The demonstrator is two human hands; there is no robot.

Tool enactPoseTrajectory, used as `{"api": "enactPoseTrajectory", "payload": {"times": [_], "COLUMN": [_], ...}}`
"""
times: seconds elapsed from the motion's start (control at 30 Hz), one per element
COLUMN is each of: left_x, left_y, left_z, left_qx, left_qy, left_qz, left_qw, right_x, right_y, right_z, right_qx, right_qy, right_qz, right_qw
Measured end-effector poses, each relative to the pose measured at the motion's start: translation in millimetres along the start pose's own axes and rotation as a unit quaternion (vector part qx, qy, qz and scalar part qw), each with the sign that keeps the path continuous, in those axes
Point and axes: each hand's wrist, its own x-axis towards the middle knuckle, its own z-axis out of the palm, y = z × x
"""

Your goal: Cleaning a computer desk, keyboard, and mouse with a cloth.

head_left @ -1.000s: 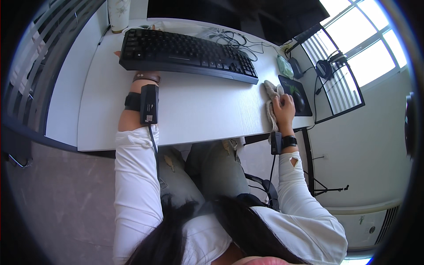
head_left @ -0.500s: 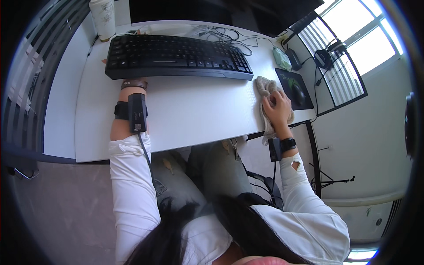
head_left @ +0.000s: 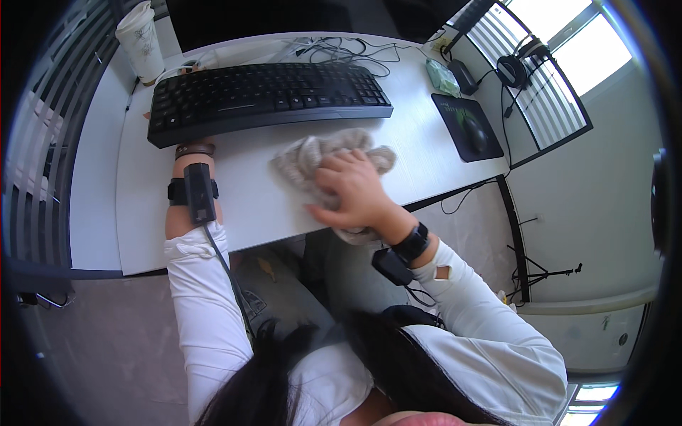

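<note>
A black keyboard (head_left: 266, 96) is raised and tilted over the white desk. My left hand (head_left: 197, 140) reaches beneath its near left edge and holds it up; the fingers are hidden behind it. A beige-grey cloth (head_left: 304, 160) lies bunched on the desk in front of the keyboard. Over the cloth is my right hand (head_left: 353, 186), its fingers pressed into the fabric and its thumb pointing left. Part of the cloth hangs over the desk's front edge beneath the hand.
A patterned white paper cup (head_left: 140, 44) stands at the back left. Tangled cables (head_left: 348, 51) lie below the monitor (head_left: 305, 20). On the right are a mouse pad (head_left: 457, 121) with a mouse (head_left: 474, 135), a green packet (head_left: 442, 78) and headphones (head_left: 511, 71) by the divider.
My right hand has swept the cloth leftward from beside the mouse pad to the middle of the desk. My left hand stays under the keyboard. The whole view has shifted slightly.
</note>
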Motion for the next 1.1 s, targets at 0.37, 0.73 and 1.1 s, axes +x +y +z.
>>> {"api": "enactPoseTrajectory", "payload": {"times": [0.37,0.73,1.1], "left_x": [-41.8,11.5,22.0], "left_y": [-5.9,21.3,1.9], "left_z": [-26.3,-16.3,-12.4], "left_qx": [0.028,0.016,0.056], "left_qy": [-0.003,0.015,0.012], "left_qz": [0.012,0.030,0.004], "left_qw": [1.000,0.999,0.998], "right_x": [68.3,55.0,35.6], "right_y": [-18.7,-10.6,0.9], "right_z": [52.3,54.5,42.3], "right_qx": [0.128,0.058,-0.047], "right_qy": [0.007,0.169,0.184], "right_qz": [-0.080,-0.042,0.029], "right_qw": [0.989,0.983,0.981]}}
